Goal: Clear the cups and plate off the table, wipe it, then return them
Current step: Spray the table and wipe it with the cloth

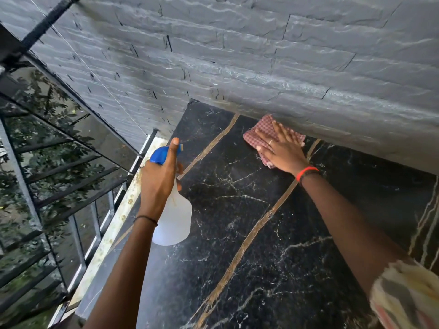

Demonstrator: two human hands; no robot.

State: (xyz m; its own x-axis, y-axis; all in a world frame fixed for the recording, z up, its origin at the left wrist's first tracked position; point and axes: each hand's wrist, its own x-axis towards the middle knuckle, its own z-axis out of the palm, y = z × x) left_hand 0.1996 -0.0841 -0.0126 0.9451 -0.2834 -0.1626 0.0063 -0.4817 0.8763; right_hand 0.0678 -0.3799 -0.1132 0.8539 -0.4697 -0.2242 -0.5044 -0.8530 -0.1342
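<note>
Presently recorded, one item per entry, places given against the table.

1. Table (237, 257): black marble-look top with white veining and gold-brown lines. Its far edge met the wall, and it lay beneath both hands.

2. Spray bottle (174, 217): translucent white body with a blue trigger head (158, 155), held tilted above the table's left part. Whether it held liquid could not be told through the plastic, and no writing on it could be read.

3. Left hand (159, 181): fingers curled round the bottle's neck, gripping it, with one digit lying up along the blue head. A thin dark band (145, 219) circled the wrist.

4. Cloth (259, 125): red-and-white check, lying flat on the table at its far edge, touching the wall's foot.

5. Right hand (280, 150): fingers straight and spread, palm pressing down on the cloth and gripping nothing. It wore a ring (270, 142) on one finger and a red wristband (306, 173).

6. Wall (237, 55): grey rough-faced stone courses, rising directly behind the table.

7. Ledge (114, 222): pale and stained, running along the table's left side.

8. Grille (47, 186): dark metal bars beyond that ledge, left of the table, with green foliage (35, 96) showing through them.

9. Sleeve (408, 295): pale patterned fabric over the table's near right corner.
</note>
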